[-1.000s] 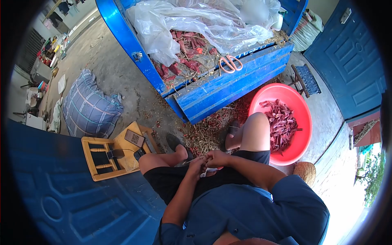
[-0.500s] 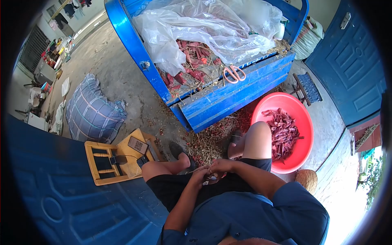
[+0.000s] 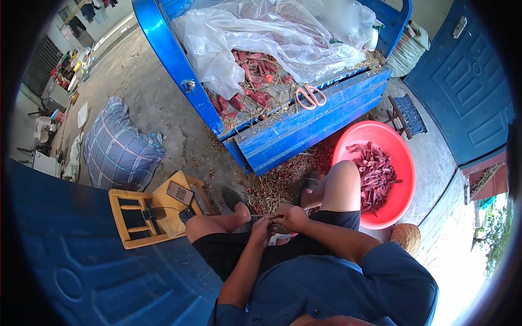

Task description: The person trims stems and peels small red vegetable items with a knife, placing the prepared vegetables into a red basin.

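Note:
My left hand (image 3: 262,229) is closed over my lap, fingers curled around a thin pale stalk (image 3: 254,216) whose end sticks out to the left. Right beside it, my right hand (image 3: 293,218) pinches at the same spot, fingertips meeting those of the left. Whatever else lies between the fingers is too small to make out. A small whitish and reddish patch (image 3: 280,237) shows on my lap below the hands. To my right stands a pink basin (image 3: 403,198) with shrivelled dark-red pods (image 3: 375,176) that look like dried chillies.
Ahead is a blue truck bed (image 3: 310,136) with plastic sheeting (image 3: 261,38), more red pods (image 3: 258,98) and pink-handled scissors (image 3: 310,98). Dry stalks (image 3: 266,193) litter the floor. A wooden chair (image 3: 124,220) holding a phone (image 3: 180,193) and a plaid sack (image 3: 122,146) are left.
My hands have risen slightly away from my lap, and the right fingertips now meet the left ones higher up. The view has shifted a little; the basin and truck bed stay put.

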`<state>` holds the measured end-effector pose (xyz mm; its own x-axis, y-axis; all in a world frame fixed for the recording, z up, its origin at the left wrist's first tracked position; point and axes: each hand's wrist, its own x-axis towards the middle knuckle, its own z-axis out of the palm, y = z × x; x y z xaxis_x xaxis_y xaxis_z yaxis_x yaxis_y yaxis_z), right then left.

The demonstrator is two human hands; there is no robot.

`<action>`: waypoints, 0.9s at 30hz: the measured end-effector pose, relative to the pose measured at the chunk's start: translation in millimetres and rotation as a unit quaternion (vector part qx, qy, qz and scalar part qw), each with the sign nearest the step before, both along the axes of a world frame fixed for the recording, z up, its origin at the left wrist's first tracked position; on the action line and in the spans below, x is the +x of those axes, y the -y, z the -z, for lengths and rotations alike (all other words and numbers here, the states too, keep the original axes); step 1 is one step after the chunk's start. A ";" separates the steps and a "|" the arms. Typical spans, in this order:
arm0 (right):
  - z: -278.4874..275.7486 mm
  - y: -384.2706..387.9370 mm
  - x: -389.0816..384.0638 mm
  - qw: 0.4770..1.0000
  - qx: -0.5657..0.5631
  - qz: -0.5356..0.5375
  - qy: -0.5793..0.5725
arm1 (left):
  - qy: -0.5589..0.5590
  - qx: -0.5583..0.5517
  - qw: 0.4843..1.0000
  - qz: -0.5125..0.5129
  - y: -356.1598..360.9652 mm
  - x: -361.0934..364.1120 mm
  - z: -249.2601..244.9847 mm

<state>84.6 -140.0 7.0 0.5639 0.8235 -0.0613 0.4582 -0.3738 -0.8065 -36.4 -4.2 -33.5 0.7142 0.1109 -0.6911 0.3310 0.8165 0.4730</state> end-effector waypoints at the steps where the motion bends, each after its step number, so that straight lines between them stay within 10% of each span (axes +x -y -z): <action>1: -1.7 -1.0 0.2 1.000 -0.003 0.001 0.024 | -0.001 -0.001 1.000 0.001 0.9 0.0 -0.2; 20: 24.7 -14.3 24.3 0.959 0.047 0.127 -0.249 | -0.028 0.011 0.999 0.014 5.3 35.9 -13.0; 27: 17.4 -12.8 35.5 0.777 0.124 0.231 -0.572 | -0.022 0.044 0.999 -0.005 12.2 59.6 -27.7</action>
<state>120.1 -127.2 -10.4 0.4966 0.6153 -0.6122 -0.7491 -0.0525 -0.6604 23.2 -16.4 -5.8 0.6812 0.1794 -0.7097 0.3449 0.7765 0.5273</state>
